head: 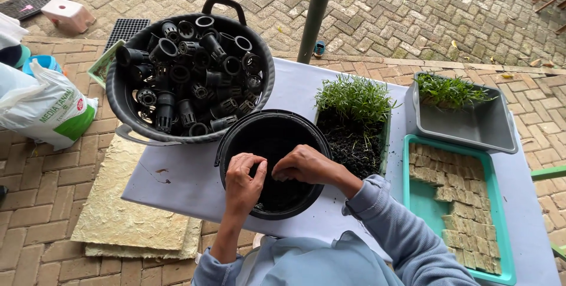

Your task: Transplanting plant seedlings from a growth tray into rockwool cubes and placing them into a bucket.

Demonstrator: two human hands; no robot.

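Note:
My left hand (243, 181) and my right hand (305, 165) meet over a black bucket (234, 138) at the near middle of a white table (177, 180). Both hands have their fingers curled and their fingertips pinched close together above the dark inside of the bucket. Whether anything small sits between the fingertips I cannot make out. Just right of the bucket stands a tray of dark soil (354, 144) with thin green seedlings (354, 97) at its far end. A big black basin (118, 94) behind the bucket is heaped with several black net pots (188, 79).
A grey tub (471, 124) holding more seedlings (448, 90) and a teal tray (424, 203) of beige cubes (466, 215) lie at the right. A green pole (315, 15) rises behind the table. A white sack (47, 109) and yellowish sheets (130, 215) lie on the brick floor at the left.

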